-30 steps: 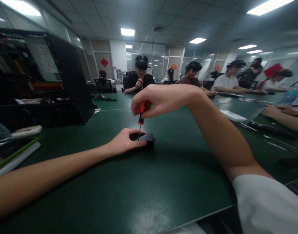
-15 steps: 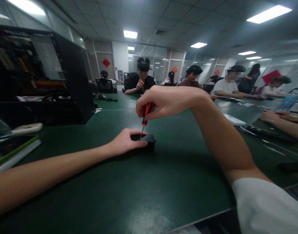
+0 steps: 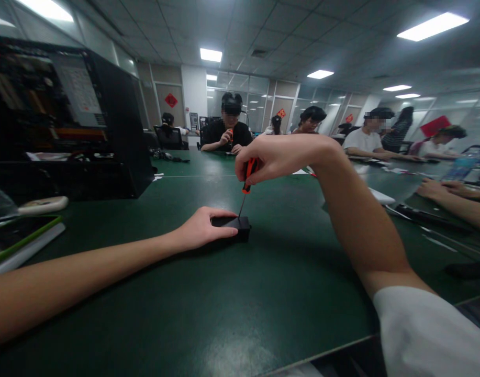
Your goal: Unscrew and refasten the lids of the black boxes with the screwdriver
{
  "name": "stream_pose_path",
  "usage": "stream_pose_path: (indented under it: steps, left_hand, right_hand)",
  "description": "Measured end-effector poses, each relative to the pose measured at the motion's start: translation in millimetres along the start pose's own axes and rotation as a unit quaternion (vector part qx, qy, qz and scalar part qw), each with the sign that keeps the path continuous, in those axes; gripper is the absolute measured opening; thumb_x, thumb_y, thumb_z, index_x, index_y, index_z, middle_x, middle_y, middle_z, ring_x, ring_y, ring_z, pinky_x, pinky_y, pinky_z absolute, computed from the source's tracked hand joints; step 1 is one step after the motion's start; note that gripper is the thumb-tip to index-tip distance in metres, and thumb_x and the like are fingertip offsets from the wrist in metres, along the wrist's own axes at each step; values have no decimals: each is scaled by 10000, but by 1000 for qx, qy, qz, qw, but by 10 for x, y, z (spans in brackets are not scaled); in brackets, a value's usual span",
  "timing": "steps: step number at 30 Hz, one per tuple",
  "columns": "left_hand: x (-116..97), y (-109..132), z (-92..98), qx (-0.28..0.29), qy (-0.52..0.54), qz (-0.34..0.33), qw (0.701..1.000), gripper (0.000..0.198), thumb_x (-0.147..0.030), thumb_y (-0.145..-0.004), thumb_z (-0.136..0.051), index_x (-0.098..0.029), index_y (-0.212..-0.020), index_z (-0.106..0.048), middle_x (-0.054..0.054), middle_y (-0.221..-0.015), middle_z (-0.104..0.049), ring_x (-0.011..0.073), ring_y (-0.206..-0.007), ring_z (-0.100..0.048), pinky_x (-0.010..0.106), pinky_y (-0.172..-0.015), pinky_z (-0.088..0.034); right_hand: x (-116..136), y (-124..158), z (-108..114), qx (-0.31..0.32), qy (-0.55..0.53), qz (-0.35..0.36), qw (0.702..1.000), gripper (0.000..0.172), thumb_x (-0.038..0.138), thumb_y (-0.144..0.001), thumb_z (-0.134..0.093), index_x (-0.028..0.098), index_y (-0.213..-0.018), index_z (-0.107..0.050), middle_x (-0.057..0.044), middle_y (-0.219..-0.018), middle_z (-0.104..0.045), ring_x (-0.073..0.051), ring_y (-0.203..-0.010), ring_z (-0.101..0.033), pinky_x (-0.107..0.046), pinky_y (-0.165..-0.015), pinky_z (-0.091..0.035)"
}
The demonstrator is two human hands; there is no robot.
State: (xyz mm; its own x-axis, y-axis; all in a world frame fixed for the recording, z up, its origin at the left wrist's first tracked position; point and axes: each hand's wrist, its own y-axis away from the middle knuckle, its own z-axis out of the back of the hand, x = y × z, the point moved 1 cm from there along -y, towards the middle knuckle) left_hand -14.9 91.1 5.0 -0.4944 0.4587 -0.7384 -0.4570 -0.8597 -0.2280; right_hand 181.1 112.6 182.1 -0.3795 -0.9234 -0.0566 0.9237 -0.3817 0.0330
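A small black box-shaped object (image 3: pixel 243 228) lies on the green table (image 3: pixel 208 293). My left hand (image 3: pixel 203 229) grips it from the left, thumb along the near side and fingers along the far side. Above it, my right hand (image 3: pixel 271 159) is closed around the red and black handle of a screwdriver (image 3: pixel 248 177). The thin shaft slants down, and its tip meets the top of the black object near its right part. What exactly lies under the tip is too small to tell.
An open black computer case (image 3: pixel 118 120) stands at the left, with a green-edged box (image 3: pixel 28 241) nearer. Across the table a person (image 3: pixel 229 125) holds a screwdriver. At the right are another person's hands (image 3: pixel 439 189), cables and a white object (image 3: pixel 381 196).
My right hand and the screwdriver have moved to the right and slightly up, the tip shifting toward the right part of the black object. My left hand has stayed in place.
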Motion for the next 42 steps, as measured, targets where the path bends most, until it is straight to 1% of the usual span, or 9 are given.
stream_pose_path:
  steps: [9, 13, 19, 26, 32, 35, 37, 39, 42]
  left_hand:
    - [4, -2, 2, 3, 0, -7, 1000, 591, -514, -814, -747, -149, -1277, -712, 107, -1292, -726, 333, -1204, -657, 412, -1071, -472]
    - [15, -5, -2, 6, -5, -12, 1000, 585, -516, -824, -742, -156, -1284, -709, 102, -1315, -715, 333, -1240, -637, 404, -1082, -463]
    - [7, 6, -1, 15, 18, -14, 1000, 586, -474, -841, -742, -151, -1327, -681, 98, -1348, -696, 307, -1256, -632, 384, -1094, -451]
    - [31, -3, -5, 21, 26, -20, 999, 583, -470, -837, -741, -156, -1325, -682, 96, -1330, -707, 304, -1224, -652, 386, -1077, -461]
    - [11, -1, 4, 17, 12, -17, 1000, 597, -495, -837, -732, -152, -1323, -681, 103, -1340, -700, 315, -1240, -641, 389, -1073, -465]
    - [5, -3, 6, 16, 0, -13, 1000, 609, -508, -839, -728, -143, -1324, -677, 113, -1350, -692, 324, -1264, -623, 391, -1073, -466]
    - [9, -6, 4, 14, -3, -12, 1000, 614, -514, -836, -728, -139, -1319, -677, 119, -1348, -692, 329, -1266, -620, 399, -1075, -465]
    - [16, -9, 1, 13, -5, -14, 1000, 605, -519, -835, -726, -144, -1308, -682, 118, -1335, -700, 332, -1251, -629, 410, -1076, -465]
    - [28, -13, 0, 14, -9, -18, 1000, 604, -535, -835, -722, -157, -1304, -685, 112, -1328, -703, 331, -1241, -636, 413, -1073, -468]
  right_hand:
    - [-16, -17, -12, 12, -1, -8, 1000, 200, 213, -866, -648, 125, -1030, -721, -19, -971, -713, -103, -837, -631, -232, -751, -461]
    - [-25, -17, -7, 16, -2, -14, 1000, 197, 205, -861, -655, 119, -1027, -720, -16, -956, -712, -101, -831, -634, -229, -746, -466]
    - [-13, -15, -5, 16, 3, -22, 1000, 208, 236, -868, -662, 131, -1037, -722, -16, -975, -713, -109, -844, -628, -245, -759, -458]
    - [26, -14, 4, 24, 5, -19, 1000, 205, 244, -874, -651, 134, -1032, -720, -17, -964, -716, -107, -831, -631, -244, -750, -458]
    - [-29, -43, -17, 32, -27, -27, 999, 292, 366, -951, -574, 131, -1051, -716, -22, -922, -710, -87, -750, -612, -230, -700, -444]
    - [-50, -53, -25, 11, -10, -3, 1000, 257, 291, -924, -601, 143, -1102, -710, -31, -1024, -700, -96, -831, -614, -231, -750, -449]
    - [-48, -50, -29, 0, 4, 13, 1000, 282, 256, -877, -650, 154, -1135, -704, -37, -1088, -686, -111, -901, -613, -233, -780, -452]
    - [-41, -46, -35, 1, 6, -1, 1000, 303, 307, -872, -670, 152, -1130, -704, -38, -1054, -687, -113, -876, -616, -234, -760, -453]
    - [-26, -43, -39, 7, -5, -39, 999, 304, 376, -929, -601, 141, -1090, -709, -31, -959, -692, -94, -773, -609, -231, -704, -445]
